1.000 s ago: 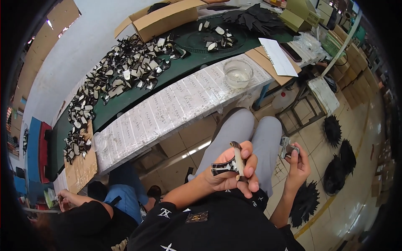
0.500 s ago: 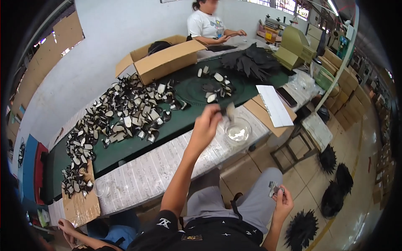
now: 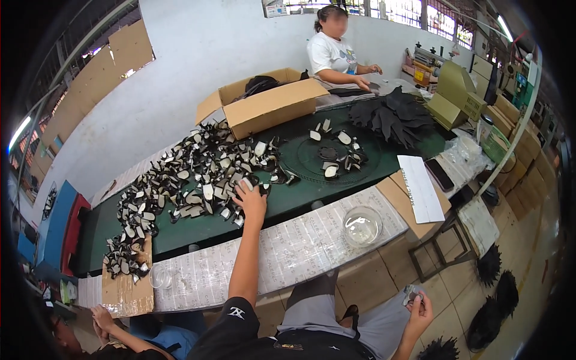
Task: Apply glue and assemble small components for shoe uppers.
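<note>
The person's left hand (image 3: 252, 199) is stretched out to the middle of the frame, fingers curled down onto the near edge of the heap of black-and-white pieces (image 3: 198, 174) spread over the green table (image 3: 288, 204). Half a second ago that same hand hung over the clear glass bowl (image 3: 362, 226) further right, holding a small piece above it; a second ago it sat low in the lap with a piece pinched in it. So the arm has swung from lap to bowl and now leftward to the heap, and the work looks to be starting over on a fresh piece. Whether the fingers have already closed on one cannot be told (the knuckles cover whatever lies under them).

The right hand (image 3: 417, 303) has stayed low at the lower right of the frame beside the knee, closed around a small shiny object (image 3: 413, 294) throughout.

The bowl stands on the printed paper strip (image 3: 288, 252) lining the table's near edge. Behind the heap, toward the upper middle, sits an open cardboard box (image 3: 264, 108), with a small ring of similar pieces (image 3: 336, 157) to its right and a dark pile (image 3: 390, 117) beyond. A seated co-worker in a white shirt (image 3: 330, 54) works at the top of the frame; another person's hand (image 3: 102, 317) shows at the lower left.
</note>
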`<control>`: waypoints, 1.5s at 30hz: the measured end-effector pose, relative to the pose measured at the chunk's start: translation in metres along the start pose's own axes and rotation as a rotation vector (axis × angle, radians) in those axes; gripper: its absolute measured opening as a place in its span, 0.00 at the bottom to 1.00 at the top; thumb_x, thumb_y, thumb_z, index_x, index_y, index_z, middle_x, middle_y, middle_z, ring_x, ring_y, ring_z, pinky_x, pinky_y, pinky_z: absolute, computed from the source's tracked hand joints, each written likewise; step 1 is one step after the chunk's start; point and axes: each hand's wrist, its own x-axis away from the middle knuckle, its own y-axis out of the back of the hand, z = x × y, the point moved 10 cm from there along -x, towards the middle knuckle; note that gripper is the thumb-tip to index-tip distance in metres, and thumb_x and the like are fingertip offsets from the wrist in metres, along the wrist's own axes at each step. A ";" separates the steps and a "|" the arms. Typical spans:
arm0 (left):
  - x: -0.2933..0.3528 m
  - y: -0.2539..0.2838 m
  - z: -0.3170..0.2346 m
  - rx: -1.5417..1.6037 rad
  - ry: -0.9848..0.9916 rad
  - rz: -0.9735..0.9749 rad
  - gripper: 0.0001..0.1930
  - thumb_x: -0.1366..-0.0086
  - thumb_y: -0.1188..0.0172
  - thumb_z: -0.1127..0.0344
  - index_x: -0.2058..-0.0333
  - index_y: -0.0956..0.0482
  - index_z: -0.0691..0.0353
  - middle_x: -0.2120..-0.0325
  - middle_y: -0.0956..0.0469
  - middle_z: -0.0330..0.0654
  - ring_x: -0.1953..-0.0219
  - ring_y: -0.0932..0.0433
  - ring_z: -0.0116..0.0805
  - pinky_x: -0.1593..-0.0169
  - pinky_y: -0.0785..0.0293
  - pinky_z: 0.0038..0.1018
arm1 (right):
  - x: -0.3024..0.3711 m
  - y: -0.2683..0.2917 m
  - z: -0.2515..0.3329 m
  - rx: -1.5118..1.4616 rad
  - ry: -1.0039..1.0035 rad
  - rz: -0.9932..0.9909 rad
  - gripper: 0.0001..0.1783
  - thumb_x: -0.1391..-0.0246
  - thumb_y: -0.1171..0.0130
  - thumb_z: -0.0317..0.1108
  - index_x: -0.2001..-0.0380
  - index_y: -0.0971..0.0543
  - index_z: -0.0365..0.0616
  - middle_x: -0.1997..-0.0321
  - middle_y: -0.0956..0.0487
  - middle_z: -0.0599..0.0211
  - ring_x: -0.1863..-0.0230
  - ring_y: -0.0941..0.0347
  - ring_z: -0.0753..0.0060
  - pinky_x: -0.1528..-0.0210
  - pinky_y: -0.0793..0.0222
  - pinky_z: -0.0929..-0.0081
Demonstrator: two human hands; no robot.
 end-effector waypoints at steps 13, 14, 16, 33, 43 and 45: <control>0.008 0.052 -0.024 0.300 -0.057 -0.250 0.08 0.41 0.39 0.65 0.62 0.19 0.53 0.35 0.45 0.52 0.36 0.46 0.57 0.38 0.55 0.58 | -0.011 -0.023 -0.011 0.010 -0.031 0.060 0.12 0.39 0.47 0.27 0.54 0.24 0.33 0.60 0.22 0.65 0.65 0.25 0.80 0.65 0.23 0.81; 0.018 0.071 -0.032 0.387 -0.108 -0.335 0.07 0.39 0.42 0.68 0.62 0.20 0.55 0.35 0.45 0.53 0.39 0.39 0.57 0.39 0.45 0.53 | -0.011 -0.023 -0.011 0.004 -0.038 0.054 0.12 0.39 0.47 0.27 0.54 0.24 0.33 0.59 0.22 0.65 0.65 0.25 0.79 0.65 0.23 0.80; 0.035 0.084 -0.050 0.865 -0.040 -0.037 0.07 0.36 0.45 0.73 0.62 0.21 0.57 0.42 0.36 0.55 0.51 0.24 0.51 0.51 0.29 0.39 | -0.009 -0.018 -0.013 0.019 -0.074 0.024 0.12 0.39 0.47 0.27 0.53 0.24 0.34 0.59 0.22 0.64 0.64 0.25 0.79 0.65 0.23 0.80; 0.294 0.063 -0.183 1.789 0.413 1.126 0.14 0.37 0.39 0.70 0.54 0.25 0.68 0.63 0.21 0.43 0.61 0.20 0.33 0.56 0.19 0.31 | 0.022 -0.102 0.119 0.066 0.342 0.391 0.14 0.49 0.39 0.21 0.57 0.21 0.32 0.55 0.22 0.55 0.60 0.24 0.73 0.63 0.25 0.81; 0.288 0.075 -0.203 1.708 0.324 1.246 0.15 0.38 0.38 0.71 0.53 0.23 0.69 0.63 0.20 0.41 0.64 0.22 0.26 0.62 0.21 0.23 | 0.045 -0.115 0.144 0.323 0.729 0.361 0.17 0.55 0.34 0.22 0.59 0.21 0.34 0.56 0.22 0.56 0.61 0.22 0.61 0.60 0.24 0.73; 0.289 0.073 -0.205 1.689 0.282 1.265 0.14 0.38 0.38 0.71 0.54 0.23 0.69 0.63 0.20 0.40 0.64 0.23 0.25 0.63 0.22 0.22 | 0.046 -0.120 0.143 0.354 0.729 0.362 0.16 0.55 0.34 0.21 0.59 0.21 0.33 0.57 0.22 0.55 0.60 0.22 0.61 0.59 0.24 0.74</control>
